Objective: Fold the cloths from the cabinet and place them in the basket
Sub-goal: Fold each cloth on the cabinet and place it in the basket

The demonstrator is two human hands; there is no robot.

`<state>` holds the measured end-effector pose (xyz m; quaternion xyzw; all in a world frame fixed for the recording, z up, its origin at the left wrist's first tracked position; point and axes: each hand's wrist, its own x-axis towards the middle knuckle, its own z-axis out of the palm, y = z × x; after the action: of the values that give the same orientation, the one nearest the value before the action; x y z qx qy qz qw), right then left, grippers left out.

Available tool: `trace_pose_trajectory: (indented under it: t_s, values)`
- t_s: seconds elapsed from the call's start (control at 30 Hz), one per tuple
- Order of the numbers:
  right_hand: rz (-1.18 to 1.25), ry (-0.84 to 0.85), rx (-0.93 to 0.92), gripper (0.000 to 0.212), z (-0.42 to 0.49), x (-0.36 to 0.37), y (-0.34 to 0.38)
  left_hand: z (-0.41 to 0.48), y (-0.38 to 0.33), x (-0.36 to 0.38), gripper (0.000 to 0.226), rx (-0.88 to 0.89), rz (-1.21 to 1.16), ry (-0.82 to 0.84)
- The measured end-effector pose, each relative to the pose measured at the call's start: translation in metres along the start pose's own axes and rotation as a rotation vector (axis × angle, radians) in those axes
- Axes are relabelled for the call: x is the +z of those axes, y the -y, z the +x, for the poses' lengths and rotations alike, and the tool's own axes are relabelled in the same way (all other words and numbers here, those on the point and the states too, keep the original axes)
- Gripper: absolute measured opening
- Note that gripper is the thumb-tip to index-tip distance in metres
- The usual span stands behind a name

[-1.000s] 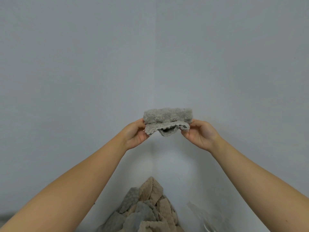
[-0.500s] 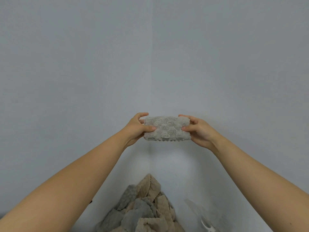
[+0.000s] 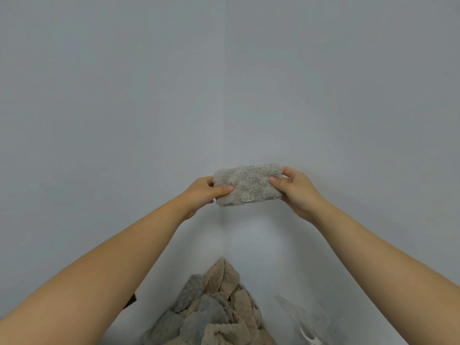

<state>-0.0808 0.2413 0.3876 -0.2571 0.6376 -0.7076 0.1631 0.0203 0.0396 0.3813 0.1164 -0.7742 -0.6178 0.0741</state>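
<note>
At arm's length, in front of the corner where two pale walls meet, the folded grey cloth (image 3: 249,184) is held up in the air between both hands. Left hand (image 3: 202,192): thumb lies across the near face of the cloth's left end, fingers hidden behind it, closed in a pinch on the fabric. Right hand (image 3: 296,189): thumb pressed on the right end, fingers curled round the back, likewise closed on the cloth. The cloth forms a compact rectangle, long side roughly level, slightly tilted.

Handling judgement: plush, bobbled pile; looks soft, light and limp, with no stiffness of its own. Layers will likely spring open or slide if one end is released, so the short ends, pinched through all layers, seem the right place to hold. Not fragile, not slippery; grips well.

Below, near the bottom edge, a heap of unfolded cloths (image 3: 211,312) in grey and beige lies piled against the corner. A translucent object (image 3: 308,322) sits to its right; cannot tell whether it is the basket.
</note>
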Motion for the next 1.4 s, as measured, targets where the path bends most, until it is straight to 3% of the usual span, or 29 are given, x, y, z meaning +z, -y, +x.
trace_pose_trajectory:
  t_s: [0.07,0.13,0.23,0.37,0.57,0.7,0.8,0.93,1.03,1.17,1.3,1.4]
  values:
    - [-0.247,-0.044,-0.083,0.013,-0.001,0.001,0.001,0.0,0.0,-0.003,0.081,0.125,0.24,-0.118]
    - [-0.346,-0.034,-0.125,0.019,-0.002,0.004,0.004,-0.002,-0.005,-0.003,0.092,0.282,0.396,-0.122]
    - [-0.403,0.009,-0.165,0.019,-0.003,0.01,0.009,-0.005,-0.015,0.004,0.084,0.33,0.564,-0.001]
    - [-0.511,0.024,-0.238,0.021,-0.001,0.02,0.014,-0.003,-0.013,0.015,0.063,0.28,0.589,0.116]
    - [-0.517,0.033,-0.206,0.024,0.002,0.013,0.013,0.006,-0.006,0.011,0.016,0.249,0.632,0.076]
    - [-0.553,-0.02,-0.163,0.031,0.003,0.001,0.006,0.008,-0.008,0.001,0.025,0.3,0.706,0.017]
    - [-0.789,0.103,-0.146,0.032,0.004,-0.004,0.009,0.011,-0.01,-0.001,0.012,0.342,0.914,-0.014]
    - [-1.225,0.275,-0.23,0.072,0.001,0.004,0.019,0.013,-0.018,0.002,0.013,0.419,1.151,-0.026]
    - [-1.493,0.28,-0.381,0.054,0.002,0.015,0.014,0.016,-0.02,0.007,0.013,0.473,1.172,-0.036]
    - [-1.638,0.183,-0.403,0.024,0.011,0.013,0.009,0.023,-0.013,0.009,0.017,0.496,1.149,-0.072]
    - [-1.747,0.112,-0.486,0.019,0.017,0.009,0.011,0.033,-0.008,0.017,0.023,0.498,1.085,-0.203]
    - [-1.782,0.073,-0.538,0.014,0.021,0.006,0.011,0.042,-0.004,0.028,0.023,0.52,1.173,-0.298]
